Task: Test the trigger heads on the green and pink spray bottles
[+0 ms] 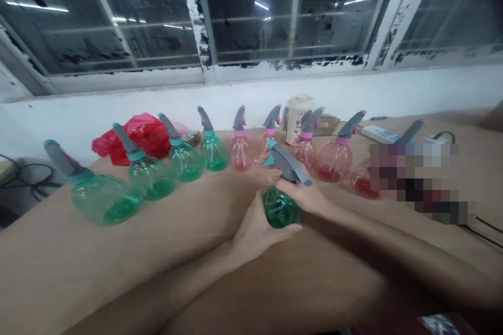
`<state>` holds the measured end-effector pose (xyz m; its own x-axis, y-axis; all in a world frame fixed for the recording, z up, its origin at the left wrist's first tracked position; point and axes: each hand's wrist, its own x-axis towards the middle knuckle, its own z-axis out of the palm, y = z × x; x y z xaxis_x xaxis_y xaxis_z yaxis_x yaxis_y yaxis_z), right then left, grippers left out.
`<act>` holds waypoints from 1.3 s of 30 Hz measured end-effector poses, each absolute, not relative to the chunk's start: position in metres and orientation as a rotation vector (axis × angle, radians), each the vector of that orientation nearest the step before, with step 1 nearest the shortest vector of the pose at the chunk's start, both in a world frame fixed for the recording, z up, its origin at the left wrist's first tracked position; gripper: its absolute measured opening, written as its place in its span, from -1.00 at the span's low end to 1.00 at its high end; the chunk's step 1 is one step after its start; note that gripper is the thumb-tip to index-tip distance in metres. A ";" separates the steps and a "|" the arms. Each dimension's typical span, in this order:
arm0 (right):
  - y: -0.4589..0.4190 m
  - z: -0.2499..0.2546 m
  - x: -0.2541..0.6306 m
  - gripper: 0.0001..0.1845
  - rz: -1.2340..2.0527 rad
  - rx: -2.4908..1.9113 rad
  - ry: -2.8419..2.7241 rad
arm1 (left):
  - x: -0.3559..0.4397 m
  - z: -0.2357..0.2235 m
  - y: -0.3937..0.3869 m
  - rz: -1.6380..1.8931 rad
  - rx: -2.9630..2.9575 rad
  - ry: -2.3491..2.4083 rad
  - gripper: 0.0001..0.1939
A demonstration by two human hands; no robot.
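A green spray bottle (282,208) with a grey and teal trigger head is between my hands at the middle of the table. My left hand (255,227) is wrapped round the lower body, its thumb along the near side. Up at the neck, just under the spray head, my right hand (301,191) grips the same bottle. Several green spray bottles (186,161) stand in a curve to the left, each with some liquid in the bottom. Several pink spray bottles (334,161) continue the curve to the right, one partly behind my right hand.
Behind the bottles lie a crumpled red plastic bag (137,138) and a small brown box (328,124). A cream-coloured container (299,118) stands near the wall. At the right are a white power strip (387,135), cables and a blurred-out patch. Windows line the back.
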<state>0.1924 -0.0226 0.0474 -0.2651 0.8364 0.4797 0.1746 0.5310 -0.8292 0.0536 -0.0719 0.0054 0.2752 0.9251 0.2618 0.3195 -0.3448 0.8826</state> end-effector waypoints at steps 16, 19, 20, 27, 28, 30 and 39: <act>-0.028 0.059 0.191 -0.81 0.787 -0.811 -1.758 | 0.054 0.011 -0.073 1.033 1.904 1.038 -0.18; -0.033 0.060 0.193 -0.81 0.762 -0.816 -1.750 | 0.055 0.013 -0.074 1.039 1.972 1.006 -0.14; -0.033 0.060 0.193 -0.81 0.759 -0.811 -1.744 | 0.055 0.013 -0.074 1.044 1.983 1.015 -0.12; -0.027 0.060 0.193 -0.87 0.788 -0.761 -1.746 | 0.053 0.006 -0.074 0.999 1.940 1.082 -0.17; -0.026 0.059 0.193 -0.87 0.779 -0.756 -1.748 | 0.053 0.006 -0.074 0.995 1.934 1.092 -0.17; -0.026 0.057 0.194 -0.86 0.758 -0.767 -1.745 | 0.053 0.006 -0.074 0.988 1.924 1.119 -0.18; -0.030 0.052 0.193 -0.92 0.719 -0.806 -1.666 | 0.055 0.009 -0.073 1.009 1.948 1.068 -0.20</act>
<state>0.1930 -0.0300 0.0521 -0.1722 0.8093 0.5616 0.1462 0.5848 -0.7979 0.0546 -0.0734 0.0086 0.3601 0.8834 0.2999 0.3493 -0.4258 0.8347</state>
